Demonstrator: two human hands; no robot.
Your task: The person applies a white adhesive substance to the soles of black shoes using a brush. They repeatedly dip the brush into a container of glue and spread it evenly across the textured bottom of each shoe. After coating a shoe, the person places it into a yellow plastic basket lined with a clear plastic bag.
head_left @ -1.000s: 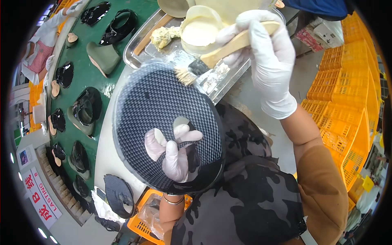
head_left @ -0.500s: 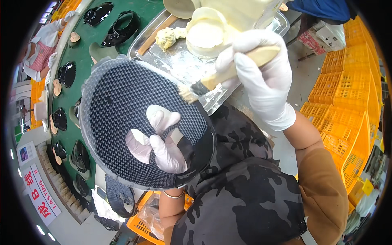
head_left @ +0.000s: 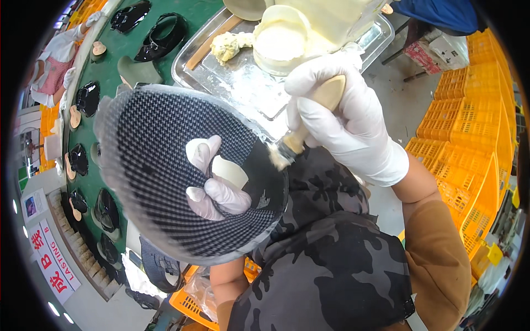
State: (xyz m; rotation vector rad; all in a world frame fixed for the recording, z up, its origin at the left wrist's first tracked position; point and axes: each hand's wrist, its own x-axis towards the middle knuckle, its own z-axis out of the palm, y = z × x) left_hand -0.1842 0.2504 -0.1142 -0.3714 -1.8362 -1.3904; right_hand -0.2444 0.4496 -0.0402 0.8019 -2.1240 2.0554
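Observation:
My gloved left hand (head_left: 229, 197) grips a dark, houndstooth-patterned shoe upper (head_left: 160, 127), with its fingers coming through the opening and a pale patch between them. The upper is tilted, its pale fringed edge toward the left. In my gloved right hand (head_left: 353, 121) is a wooden-handled brush (head_left: 328, 95), the fingers closed round the handle. Its pale, paste-coated bristles are at the right edge of the upper; whether they touch it I cannot tell. Behind the hands, a metal tray (head_left: 201, 74) bears a round tub (head_left: 276, 65) of cream-coloured paste.
A wooden stick (head_left: 212, 43) and a paste-caked lump (head_left: 225, 48) lie on the tray. Glossy black shoe parts (head_left: 163, 36) sit along the green table (head_left: 124, 49). Orange crates (head_left: 469, 118) stack at right; another crate (head_left: 185, 300) is below. A co-worker (head_left: 52, 80) stands far left.
The brush has come down and nearer along the upper's right edge, my right hand with it. The upper has tilted and shifted slightly left in my left hand.

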